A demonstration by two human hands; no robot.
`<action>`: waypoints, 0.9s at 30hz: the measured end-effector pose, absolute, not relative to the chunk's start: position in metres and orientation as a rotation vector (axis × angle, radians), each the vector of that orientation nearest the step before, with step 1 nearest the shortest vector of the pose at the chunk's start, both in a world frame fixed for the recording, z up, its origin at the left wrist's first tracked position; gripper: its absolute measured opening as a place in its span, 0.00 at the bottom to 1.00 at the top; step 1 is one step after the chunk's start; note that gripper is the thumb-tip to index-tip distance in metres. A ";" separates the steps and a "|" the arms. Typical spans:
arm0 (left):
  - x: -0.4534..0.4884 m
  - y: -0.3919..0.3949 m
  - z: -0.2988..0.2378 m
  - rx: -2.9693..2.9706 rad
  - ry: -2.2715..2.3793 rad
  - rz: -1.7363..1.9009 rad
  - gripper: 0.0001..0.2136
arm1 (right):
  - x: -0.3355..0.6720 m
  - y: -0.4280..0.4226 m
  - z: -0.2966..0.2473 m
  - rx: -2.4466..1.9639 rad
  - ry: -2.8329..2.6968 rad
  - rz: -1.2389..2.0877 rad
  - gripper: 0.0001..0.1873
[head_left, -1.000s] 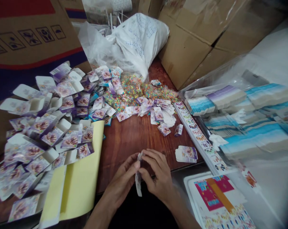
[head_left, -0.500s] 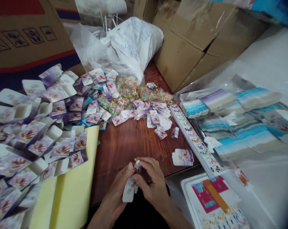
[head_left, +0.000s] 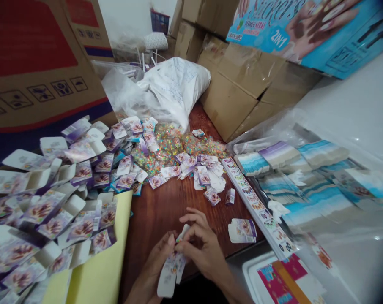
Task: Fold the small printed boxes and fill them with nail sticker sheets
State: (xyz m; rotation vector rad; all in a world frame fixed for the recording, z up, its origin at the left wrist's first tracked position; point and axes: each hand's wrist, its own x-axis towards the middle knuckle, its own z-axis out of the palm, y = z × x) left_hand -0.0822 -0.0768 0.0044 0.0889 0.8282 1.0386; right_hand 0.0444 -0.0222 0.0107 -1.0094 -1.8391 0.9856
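Observation:
Close to my body at the table's front edge, a small printed carton (head_left: 170,272) with white flaps is held between both hands. My left hand (head_left: 156,262) grips it from the left side, thumb near its upper end. My right hand (head_left: 200,245) pinches the upper part between thumb and forefinger, with its other fingers raised. Part of the carton is hidden behind the fingers. To the right lie flat purple-and-white cartons (head_left: 242,230), and farther back a small closed box (head_left: 230,196) stands on the wood.
Many open purple cartons (head_left: 48,207) pile up at left beside a yellow sheet (head_left: 98,261). Bags of colourful candy (head_left: 170,145) lie behind, before a white sack (head_left: 179,84). A sticker-sheet stack (head_left: 258,202) and bundled flat cartons (head_left: 321,209) are at right. Large cardboard boxes (head_left: 232,84) stand behind.
The camera view has tilted up, bringing more of the blue box at upper right into sight. My right hand's fingers have lifted and spread while it still pinches the carton.

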 end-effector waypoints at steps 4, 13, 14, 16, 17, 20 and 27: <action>-0.087 -0.063 0.020 0.122 0.701 0.921 0.23 | 0.052 0.005 0.035 -0.802 -1.943 1.389 0.11; -0.112 -0.035 0.040 0.291 0.948 0.962 0.15 | 0.032 0.044 0.046 -0.724 -1.976 1.428 0.09; -0.112 -0.032 0.039 0.258 1.013 1.032 0.15 | 0.028 0.044 0.041 -0.831 -1.923 1.347 0.06; -0.109 -0.025 0.035 0.203 1.143 1.180 0.19 | 0.019 0.040 0.030 -0.999 -1.783 1.237 0.10; -0.107 -0.021 0.032 0.198 1.210 1.253 0.20 | 0.014 0.037 0.024 -1.037 -1.736 1.214 0.15; -0.099 -0.011 0.024 0.268 1.405 1.445 0.26 | 0.004 0.025 0.012 -1.044 -1.728 1.111 0.22; -0.094 0.002 0.021 0.576 1.628 1.519 0.14 | -0.013 0.019 0.003 -1.012 -1.672 0.906 0.23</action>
